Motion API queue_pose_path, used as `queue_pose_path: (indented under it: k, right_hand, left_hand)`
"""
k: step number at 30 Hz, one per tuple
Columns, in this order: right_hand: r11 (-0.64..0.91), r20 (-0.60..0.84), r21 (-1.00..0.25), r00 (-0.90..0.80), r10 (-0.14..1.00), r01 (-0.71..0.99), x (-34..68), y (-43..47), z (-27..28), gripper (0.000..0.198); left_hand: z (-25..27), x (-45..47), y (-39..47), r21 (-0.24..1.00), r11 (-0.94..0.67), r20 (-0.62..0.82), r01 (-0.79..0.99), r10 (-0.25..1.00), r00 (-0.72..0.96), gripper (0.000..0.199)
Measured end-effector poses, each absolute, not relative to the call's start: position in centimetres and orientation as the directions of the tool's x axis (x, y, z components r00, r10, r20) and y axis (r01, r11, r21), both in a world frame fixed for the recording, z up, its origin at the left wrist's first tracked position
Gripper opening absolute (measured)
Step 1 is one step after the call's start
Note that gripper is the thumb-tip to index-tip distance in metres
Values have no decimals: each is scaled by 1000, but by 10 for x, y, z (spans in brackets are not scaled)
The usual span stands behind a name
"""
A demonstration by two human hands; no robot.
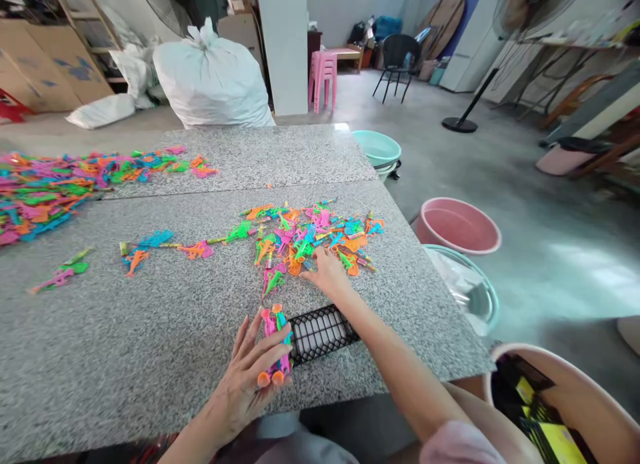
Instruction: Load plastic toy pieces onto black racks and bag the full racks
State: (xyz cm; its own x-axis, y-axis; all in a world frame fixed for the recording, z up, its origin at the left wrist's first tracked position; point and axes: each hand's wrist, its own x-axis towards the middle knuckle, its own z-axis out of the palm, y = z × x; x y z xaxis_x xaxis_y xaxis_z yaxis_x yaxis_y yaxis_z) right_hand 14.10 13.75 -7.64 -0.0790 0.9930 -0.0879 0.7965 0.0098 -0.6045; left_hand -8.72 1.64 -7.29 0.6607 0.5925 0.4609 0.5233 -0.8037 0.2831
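Note:
My left hand [246, 377] is closed around a small bundle of pink, green and blue plastic toys [277, 341] with round orange ends. The bundle is at the left end of a black lattice plastic basket [324, 332] lying on the table. My right hand [327, 274] reaches over the basket to the near edge of a loose pile of bright plastic toys [285, 234]. Its thumb and fingers are apart at the pile, with a bit of blue between them. My right forearm hides the basket's right end.
A larger heap of similar toys [60, 184] covers the far left of the speckled stone table [190, 344]. A few toys lie between the piles. Beside the right edge stand a turquoise basin [377, 144], a pink basin [457, 225] and a tub [565, 364] holding black and yellow pieces.

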Motion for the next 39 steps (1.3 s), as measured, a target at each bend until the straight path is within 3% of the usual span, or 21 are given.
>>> queue_pose_path:
  k: [2, 5, 9, 12, 15, 18, 23, 26, 28, 31, 33, 35, 39]
  right_hand:
    - [-76, -174, -531, -21, 984, 844, 145, 151, -72, 31]
    - [-51, -272, -540, -117, 955, 840, 145, 149, -68, 15]
    - [-55, -261, -676, -169, 951, 735, 149, 115, -69, 17]
    - [-176, -270, -825, -102, 957, 537, 149, 82, -72, 16]
    - [-261, -325, -896, -130, 937, 360, 141, 53, -80, 18]
    - [-181, -264, -909, -185, 946, 374, 128, 29, -90, 18]
    - [66, -113, -742, -221, 969, 667, 113, 16, -98, 7]
    - [135, -170, -610, -295, 940, 781, 103, 22, -88, 6]
    - [147, -250, -523, -316, 915, 840, 95, 25, -78, 13]
    - [213, -286, -488, -386, 877, 846, 92, 29, -65, 21]
    - [282, -269, -531, -474, 838, 799, 102, 37, -59, 24]
    - [342, -215, -496, -495, 842, 798, 119, 57, -55, 27]
    - [438, -1, -89, -440, 898, 894, 144, 121, -54, 36]
  left_hand:
    - [-72, -90, 19, 272, -802, 455, 532, 594, 663, 31]
    - [-70, -97, 25, 273, -775, 460, 569, 625, 630, 27]
    - [-71, -101, 29, 335, -746, 426, 576, 665, 613, 28]
    - [-73, -97, 30, 402, -735, 401, 546, 678, 617, 28]
    - [-74, -92, 30, 438, -733, 412, 521, 678, 608, 25]
    - [-73, -90, 32, 439, -741, 423, 507, 669, 611, 26]
    - [-68, -87, 33, 435, -761, 452, 481, 647, 614, 23]
    - [-65, -83, 31, 445, -752, 441, 486, 656, 612, 21]
    - [-63, -80, 29, 467, -733, 443, 495, 678, 586, 31]
    - [-63, -76, 27, 491, -688, 443, 534, 725, 527, 50]
    - [-63, -76, 27, 483, -680, 450, 552, 733, 509, 44]
    - [-62, -76, 29, 478, -687, 455, 547, 726, 515, 32]
    - [-62, -78, 32, 470, -714, 469, 519, 700, 538, 26]
